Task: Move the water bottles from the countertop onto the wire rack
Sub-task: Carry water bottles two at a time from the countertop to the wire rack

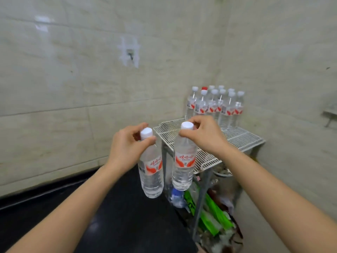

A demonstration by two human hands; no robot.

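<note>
1. The left hand pinches the left bottle at the neck, just under its white cap. The thumb is on the near side and the fingers curl round the far side. Its forearm reaches in from the lower left, with the wrist bent slightly down.
2. That bottle hangs in the air just left of the rack, above the dark worktop, its base swung a little to the right.
3. The right hand clamps the right bottle at the neck in the same way, fingertips closed round the cap's base. Its forearm comes in from the lower right and crosses above the rack's front edge.
4. This bottle hangs nearly upright in front of the rack's near-left side. Its cap is above the shelf and its base is below it, not resting on the wire.
5. The hands are apart, and the two bottles hang side by side without touching.
6. A bottle group stands upright at the rack's back, by the wall corner. Most caps are white and one is red.
7. Under the rack lie green packets amid blurred clutter.
</note>
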